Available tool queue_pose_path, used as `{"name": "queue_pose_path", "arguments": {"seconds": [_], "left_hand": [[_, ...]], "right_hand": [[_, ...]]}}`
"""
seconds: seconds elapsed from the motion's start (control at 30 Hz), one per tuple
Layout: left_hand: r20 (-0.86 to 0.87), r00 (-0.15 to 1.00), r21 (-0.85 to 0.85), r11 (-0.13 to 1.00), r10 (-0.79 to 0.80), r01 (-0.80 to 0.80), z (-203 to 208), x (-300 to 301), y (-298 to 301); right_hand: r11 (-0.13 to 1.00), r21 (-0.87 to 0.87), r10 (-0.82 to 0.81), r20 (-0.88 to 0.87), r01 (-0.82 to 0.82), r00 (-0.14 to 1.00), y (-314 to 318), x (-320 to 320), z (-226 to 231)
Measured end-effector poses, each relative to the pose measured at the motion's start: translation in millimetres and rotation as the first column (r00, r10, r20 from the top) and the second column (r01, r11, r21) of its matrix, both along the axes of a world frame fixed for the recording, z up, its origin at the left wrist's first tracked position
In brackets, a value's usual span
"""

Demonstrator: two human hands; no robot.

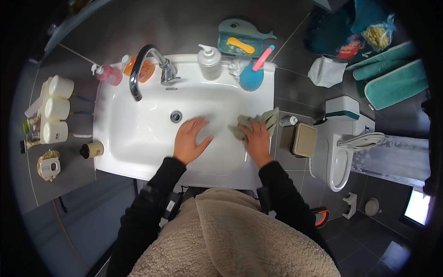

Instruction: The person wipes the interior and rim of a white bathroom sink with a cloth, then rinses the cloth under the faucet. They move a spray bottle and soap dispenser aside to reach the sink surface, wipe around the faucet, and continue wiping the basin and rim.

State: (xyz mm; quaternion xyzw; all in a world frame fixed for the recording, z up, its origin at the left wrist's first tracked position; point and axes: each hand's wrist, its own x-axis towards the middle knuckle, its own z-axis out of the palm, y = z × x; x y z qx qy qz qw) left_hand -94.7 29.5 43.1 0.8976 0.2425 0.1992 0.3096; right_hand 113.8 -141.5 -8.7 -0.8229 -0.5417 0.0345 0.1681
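A white washbasin [138, 159] stretches out before me. Over its middle hovers my left hand [191, 140], holding nothing, with thumb and fingers apart, just right of the drain [176, 116]. My right hand [256, 142] is at the basin's right side, its fingers closed on a grey-green cloth [270, 119]. Part of the cloth lies across the right rim, and part bunches under the fingers. The chrome faucet [137, 76] arches over the back left of the basin. No water can be made out running from it.
Along the back rim stand a pink pump bottle [109, 75], an orange bottle [144, 72], a white pump bottle [210, 64] and a blue brush holder [251, 78]. A dark bottle [92, 150] sits at the left edge. Right of the basin are a bin [304, 140] and a toilet [341, 168].
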Motion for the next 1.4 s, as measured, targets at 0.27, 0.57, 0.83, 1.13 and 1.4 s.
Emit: {"name": "queue_pose_path", "arguments": {"seconds": [0.27, 0.57, 0.83, 1.13, 1.4], "left_hand": [[0.227, 0.939, 0.056, 0.959, 0.260, -0.279, -2, 207, 24], [0.153, 0.968, -0.199, 0.966, 0.196, -0.164, -18, 235, 31], [0.250, 0.931, -0.390, 0.908, 0.266, -0.154, -20, 122, -5], [0.101, 0.872, -0.423, 0.813, 0.480, -0.399, -60, 15, -10], [0.102, 0.680, -0.169, 0.686, 0.726, -0.708, -112, -67, 60]], "right_hand": [[0.999, -0.049, -0.026, -0.261, 0.014, 0.965, -80, -6, 19], [0.998, -0.030, -0.068, -0.277, 0.062, 0.958, -59, 19, 15], [0.993, -0.015, -0.119, -0.051, 0.118, 0.992, 34, 88, -4], [0.988, -0.026, -0.154, 0.037, 0.155, 0.987, 57, 75, 1], [0.985, -0.047, -0.162, 0.042, 0.164, 0.986, 55, 76, -1]]}}
